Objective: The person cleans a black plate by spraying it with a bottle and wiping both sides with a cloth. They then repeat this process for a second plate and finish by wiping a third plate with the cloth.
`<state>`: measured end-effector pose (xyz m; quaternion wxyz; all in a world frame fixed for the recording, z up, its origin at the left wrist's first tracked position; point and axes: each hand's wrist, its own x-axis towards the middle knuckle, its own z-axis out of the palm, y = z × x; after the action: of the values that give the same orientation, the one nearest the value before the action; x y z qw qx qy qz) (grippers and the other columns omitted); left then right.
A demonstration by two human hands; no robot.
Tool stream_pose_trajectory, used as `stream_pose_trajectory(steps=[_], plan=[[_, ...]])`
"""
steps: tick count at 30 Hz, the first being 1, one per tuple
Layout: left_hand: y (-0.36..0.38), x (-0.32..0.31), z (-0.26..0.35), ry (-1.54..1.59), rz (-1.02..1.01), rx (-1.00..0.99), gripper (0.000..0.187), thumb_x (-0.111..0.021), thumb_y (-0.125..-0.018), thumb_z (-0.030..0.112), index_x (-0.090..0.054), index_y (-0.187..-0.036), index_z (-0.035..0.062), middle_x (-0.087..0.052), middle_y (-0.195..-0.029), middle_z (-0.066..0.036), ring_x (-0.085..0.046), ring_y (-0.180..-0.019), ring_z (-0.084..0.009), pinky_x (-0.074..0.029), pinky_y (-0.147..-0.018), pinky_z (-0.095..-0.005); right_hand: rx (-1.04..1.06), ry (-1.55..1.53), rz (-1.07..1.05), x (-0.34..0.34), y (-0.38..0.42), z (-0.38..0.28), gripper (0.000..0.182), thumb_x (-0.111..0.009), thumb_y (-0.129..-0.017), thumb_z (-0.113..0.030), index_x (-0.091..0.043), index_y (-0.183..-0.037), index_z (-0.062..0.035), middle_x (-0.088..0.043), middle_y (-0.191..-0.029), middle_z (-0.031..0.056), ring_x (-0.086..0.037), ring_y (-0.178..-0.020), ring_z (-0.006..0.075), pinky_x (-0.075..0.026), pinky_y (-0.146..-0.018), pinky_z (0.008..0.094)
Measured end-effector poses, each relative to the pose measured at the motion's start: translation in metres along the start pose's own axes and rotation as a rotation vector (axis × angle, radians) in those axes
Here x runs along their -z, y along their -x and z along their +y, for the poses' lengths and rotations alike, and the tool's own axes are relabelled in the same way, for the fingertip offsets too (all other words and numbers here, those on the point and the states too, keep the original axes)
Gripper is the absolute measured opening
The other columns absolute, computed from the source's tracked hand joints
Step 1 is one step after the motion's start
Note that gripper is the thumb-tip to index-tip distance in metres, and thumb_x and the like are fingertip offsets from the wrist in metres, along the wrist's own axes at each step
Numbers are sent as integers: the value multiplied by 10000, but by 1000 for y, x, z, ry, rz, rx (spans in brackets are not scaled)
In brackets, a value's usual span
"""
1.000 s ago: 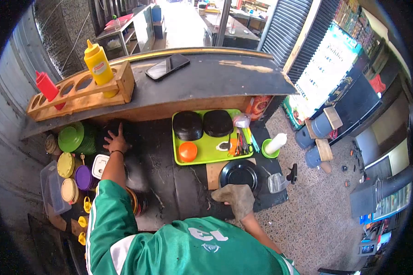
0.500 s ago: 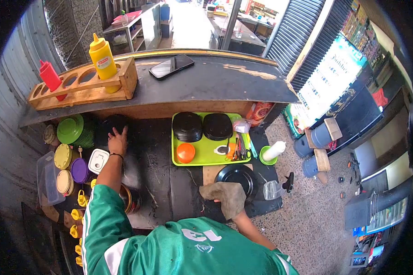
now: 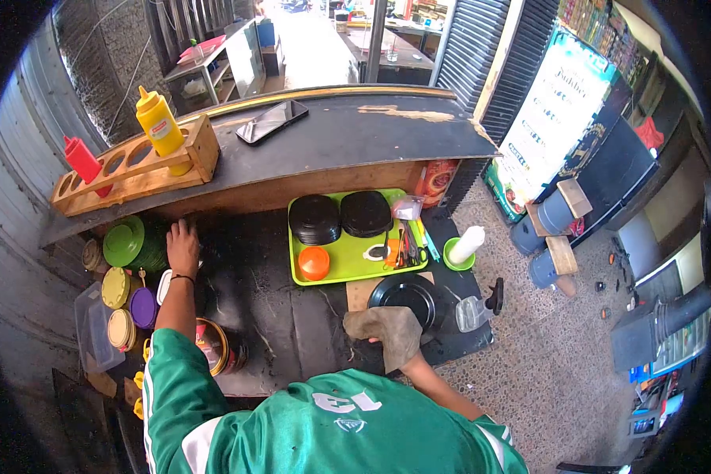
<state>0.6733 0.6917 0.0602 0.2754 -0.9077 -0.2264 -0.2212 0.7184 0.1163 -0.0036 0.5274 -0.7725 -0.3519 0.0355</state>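
Note:
My left hand (image 3: pixel 183 246) lies stretched out on a dark round thing at the back left of the black counter (image 3: pixel 276 308), beside a stack of green plates (image 3: pixel 126 241); what is under the palm is mostly hidden. My right hand is wrapped in a brown cloth (image 3: pixel 391 332) pressed on the counter's front edge, touching the rim of a black plate (image 3: pixel 409 292). Behind the plate a green tray (image 3: pixel 347 267) holds two stacks of black bowls (image 3: pixel 314 219), an orange bowl (image 3: pixel 314 262) and some utensils (image 3: pixel 403 249).
A raised shelf carries a phone (image 3: pixel 272 121) and a wooden rack (image 3: pixel 134 170) with a yellow bottle (image 3: pixel 158 122) and a red bottle (image 3: pixel 83 160). Lidded tubs (image 3: pixel 130 300) and a tin (image 3: pixel 213 346) sit at the left. At the right stand a white squeeze bottle (image 3: pixel 468 243) and a spray bottle (image 3: pixel 478 308).
My left hand has slid a little left and away along the counter's back. The cloth in my right hand has shifted slightly left of the black plate.

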Motion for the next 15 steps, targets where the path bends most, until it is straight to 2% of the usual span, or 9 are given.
stream_pose_trajectory(steps=[4,5,6,8,9,12,13,14,15], plan=[[8,43,-2,127,-4,-127,537,-582,-901,109,-608,-1437,130,-584,-1224,-133,-563,-1142,-332,-488,-1007,-440,-169,-323,38,0,3,-11,391,-706,-939,-74,-657,-1322,-11,-707,-1205,133,-707,-1076,267,-593,-895,351],[11,59,0,213,6,-129,588,-581,-889,80,-594,-1473,144,-579,-1252,-145,-555,-1157,-345,-478,-1040,-454,-192,-88,-64,11,-4,-23,417,-675,-953,-88,-632,-1363,-28,-695,-1229,149,-693,-1119,314,-584,-930,396],[15,76,2,204,-6,-130,588,-581,-889,80,-594,-1473,144,-579,-1252,-145,-555,-1157,-345,-478,-1040,-454,-197,-99,-73,19,-12,-42,417,-675,-953,-88,-632,-1363,-28,-695,-1229,149,-693,-1119,314,-584,-930,396],[28,108,4,333,70,-178,649,-565,-870,10,-588,-1497,173,-579,-1333,-154,-544,-1219,-363,-457,-1085,-483,91,571,-146,28,-18,-68,267,-586,-966,-97,-674,-1212,-42,-694,-1172,184,-688,-1065,366,-574,-816,445],[36,118,4,386,40,-172,667,-565,-854,-21,-597,-1490,177,-558,-1455,-164,-527,-1296,-382,-444,-1114,-484,244,689,-42,26,-14,-69,229,-563,-949,-138,-692,-1128,-77,-711,-1098,186,-694,-1012,389,-552,-815,478],[64,158,2,406,114,-239,677,-568,-852,-24,-593,-1497,178,-544,-1511,-177,-528,-1320,-393,-435,-1130,-484,235,547,-174,14,6,-27,227,-585,-957,-204,-709,-1112,-93,-722,-1077,181,-699,-1026,375,-539,-853,492],[73,174,3,439,103,-202,670,-558,-848,-35,-607,-1486,166,-557,-1527,-171,-546,-1321,-380,-429,-1143,-474,102,488,-244,18,-3,-51,233,-630,-954,-253,-718,-1107,-99,-731,-1031,159,-706,-1014,372,-551,-847,481],[83,190,4,438,93,-189,670,-558,-848,-35,-607,-1486,166,-557,-1527,-171,-546,-1321,-380,-429,-1143,-474,106,488,-260,20,-11,-79,233,-630,-954,-253,-718,-1107,-99,-731,-1031,159,-706,-1014,372,-551,-847,481],[92,206,6,548,112,-90,672,-550,-846,-84,-620,-1471,154,-586,-1501,-163,-562,-1305,-382,-437,-1140,-461,-78,514,-322,21,-17,-108,244,-644,-955,-281,-716,-1110,-107,-738,-1022,155,-711,-992,378,-556,-834,480]])
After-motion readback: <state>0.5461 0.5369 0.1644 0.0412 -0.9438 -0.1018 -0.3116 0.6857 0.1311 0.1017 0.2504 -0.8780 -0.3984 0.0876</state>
